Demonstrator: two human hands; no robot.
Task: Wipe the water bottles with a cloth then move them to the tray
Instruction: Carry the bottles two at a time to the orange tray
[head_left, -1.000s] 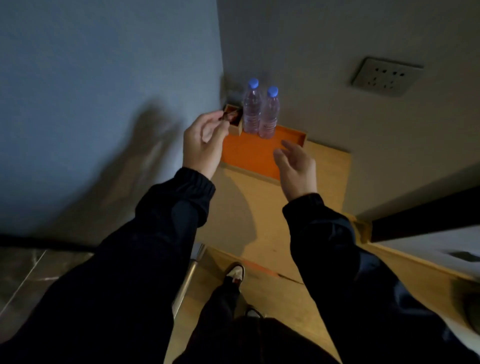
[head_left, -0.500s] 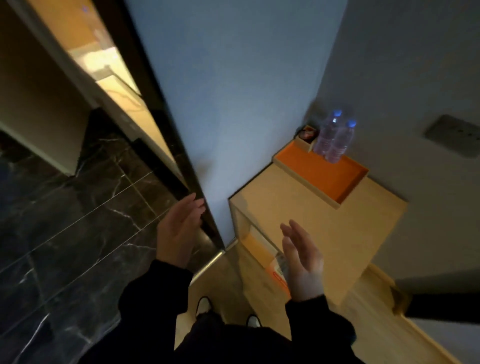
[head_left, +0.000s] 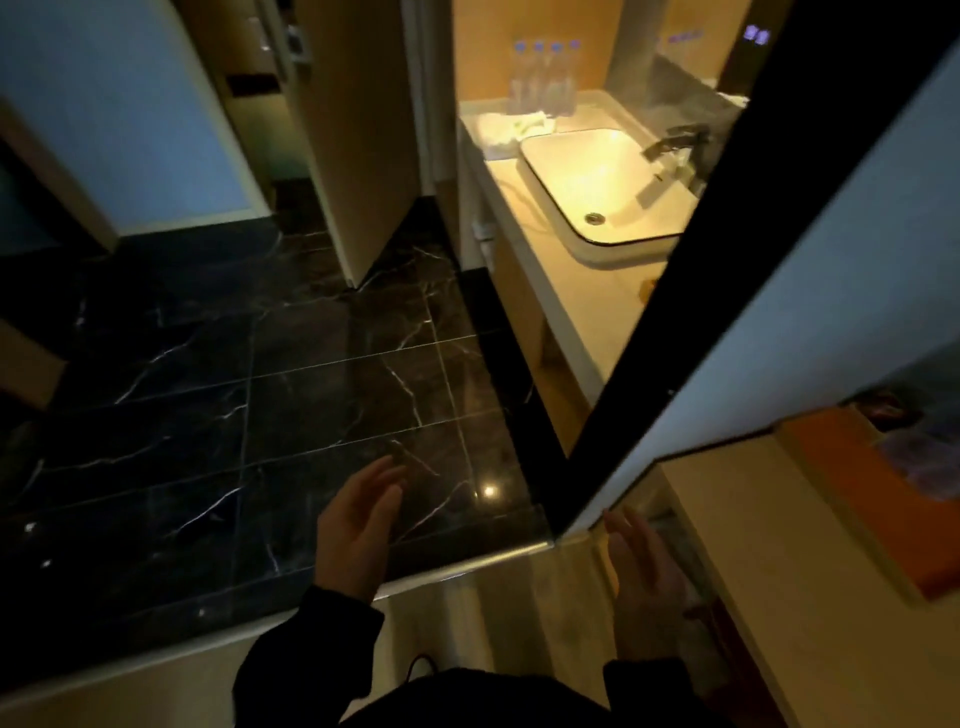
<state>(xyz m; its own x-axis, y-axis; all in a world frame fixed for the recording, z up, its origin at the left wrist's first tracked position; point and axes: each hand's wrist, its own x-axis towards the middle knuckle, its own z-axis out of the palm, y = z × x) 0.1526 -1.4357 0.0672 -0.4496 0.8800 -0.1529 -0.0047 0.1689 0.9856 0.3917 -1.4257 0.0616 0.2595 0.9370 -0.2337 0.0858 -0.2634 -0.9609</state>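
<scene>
Several clear water bottles (head_left: 543, 78) with blue caps stand at the far end of a lit bathroom counter (head_left: 587, 312). A crumpled white cloth (head_left: 511, 127) lies in front of them. At the right edge, the orange tray (head_left: 862, 499) rests on a wooden cabinet and holds blurred bottles (head_left: 919, 457). My left hand (head_left: 358, 535) is low in the middle, empty, fingers apart. My right hand (head_left: 644, 566) hangs beside the cabinet, also empty with spread fingers. Both hands are far from the counter bottles.
A white basin (head_left: 613, 182) with a dark tap (head_left: 675, 143) sits on the counter. Black marble floor (head_left: 234, 389) stretches left beyond a metal threshold strip (head_left: 467, 566). A dark door frame (head_left: 675, 260) and a pale wall separate the bathroom from the wooden cabinet (head_left: 779, 597).
The view has swung left from the tray in the corner toward the bathroom doorway. Both hands have dropped away from the tray and stay empty.
</scene>
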